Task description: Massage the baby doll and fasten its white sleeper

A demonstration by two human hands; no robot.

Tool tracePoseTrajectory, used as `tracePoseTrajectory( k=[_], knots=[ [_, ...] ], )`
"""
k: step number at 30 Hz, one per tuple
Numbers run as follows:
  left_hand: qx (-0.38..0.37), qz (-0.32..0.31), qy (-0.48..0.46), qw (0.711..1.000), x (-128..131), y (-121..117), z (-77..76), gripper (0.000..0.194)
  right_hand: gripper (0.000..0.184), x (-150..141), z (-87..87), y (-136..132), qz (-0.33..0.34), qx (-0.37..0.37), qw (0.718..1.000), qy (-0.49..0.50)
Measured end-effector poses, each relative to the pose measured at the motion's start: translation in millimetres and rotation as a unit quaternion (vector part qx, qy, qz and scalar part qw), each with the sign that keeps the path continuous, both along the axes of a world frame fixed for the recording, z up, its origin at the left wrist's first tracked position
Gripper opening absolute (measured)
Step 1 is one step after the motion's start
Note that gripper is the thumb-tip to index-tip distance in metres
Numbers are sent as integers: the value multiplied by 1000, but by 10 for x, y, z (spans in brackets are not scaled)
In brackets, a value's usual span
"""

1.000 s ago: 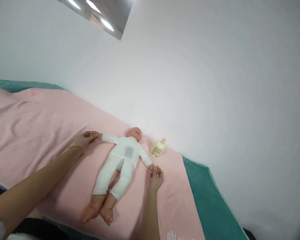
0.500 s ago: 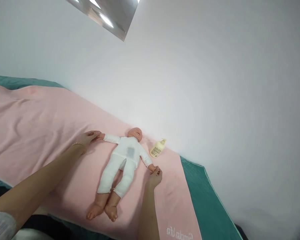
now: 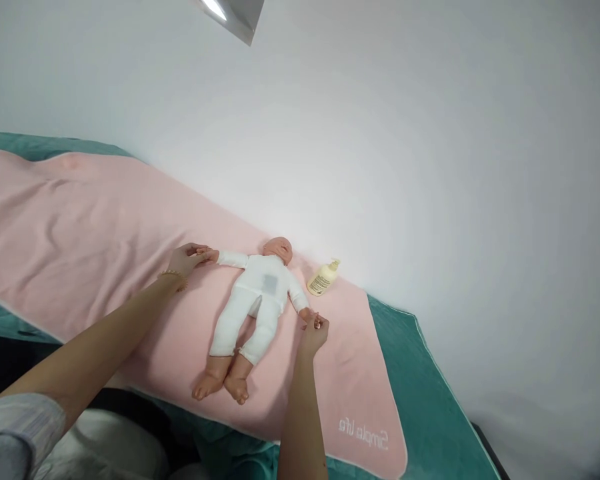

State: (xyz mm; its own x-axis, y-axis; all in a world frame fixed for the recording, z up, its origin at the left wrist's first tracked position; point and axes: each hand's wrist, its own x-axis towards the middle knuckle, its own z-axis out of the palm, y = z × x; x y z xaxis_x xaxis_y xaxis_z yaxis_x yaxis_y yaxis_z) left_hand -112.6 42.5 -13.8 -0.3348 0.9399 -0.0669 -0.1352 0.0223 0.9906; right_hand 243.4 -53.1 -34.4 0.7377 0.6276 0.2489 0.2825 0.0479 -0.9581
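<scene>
Plainly, a white-clothed baby doll (image 3: 260, 293) lay on its back on a soft pink blanket (image 3: 105, 233); taking its chest as the clock's centre, the head (image 3: 279, 249) pointed between twelve and one, and the bare feet (image 3: 207, 385) toward seven; the left hand (image 3: 186, 260), a thin gold-coloured bracelet (image 3: 171, 272) at its wrist, had its thumb and fingers narrowed around one doll hand, between nine and ten; the right hand (image 3: 314, 335), fingers curled in, pinched the other, between four and five; both doll arms were spread outward; a pale yellow plastic pump bottle (image 3: 323, 279) was near three o'clock, apart from both hands; pale mirrored lettering (image 3: 364, 435) marked the blanket toward five; farther out, at four, showed a green cloth (image 3: 420, 393), beside a plain white wall (image 3: 430, 167).
</scene>
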Motion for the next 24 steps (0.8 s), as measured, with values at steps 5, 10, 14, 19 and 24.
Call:
tracePoseTrajectory(
  k=[5, 10, 14, 19, 24],
  knots=[
    [32, 5, 8, 999, -15, 66, -78, 20, 40, -11, -5, -21, -9, 2, 1000, -16],
    [23, 18, 34, 999, -60, 122, -123, 18, 43, -22, 6, -37, -5, 13, 1000, -7],
    [14, 15, 59, 998, -101, 80, -78, 19, 47, -40, 18, -51, 11, 31, 999, 2],
    [7, -8, 60, 998, -93, -28, 27, 31, 45, -64, 33, -80, 27, 37, 999, 3],
    [24, -10, 49, 998, -43, -72, 61, 33, 41, -69, 27, -93, 28, 25, 999, -8]
  ],
)
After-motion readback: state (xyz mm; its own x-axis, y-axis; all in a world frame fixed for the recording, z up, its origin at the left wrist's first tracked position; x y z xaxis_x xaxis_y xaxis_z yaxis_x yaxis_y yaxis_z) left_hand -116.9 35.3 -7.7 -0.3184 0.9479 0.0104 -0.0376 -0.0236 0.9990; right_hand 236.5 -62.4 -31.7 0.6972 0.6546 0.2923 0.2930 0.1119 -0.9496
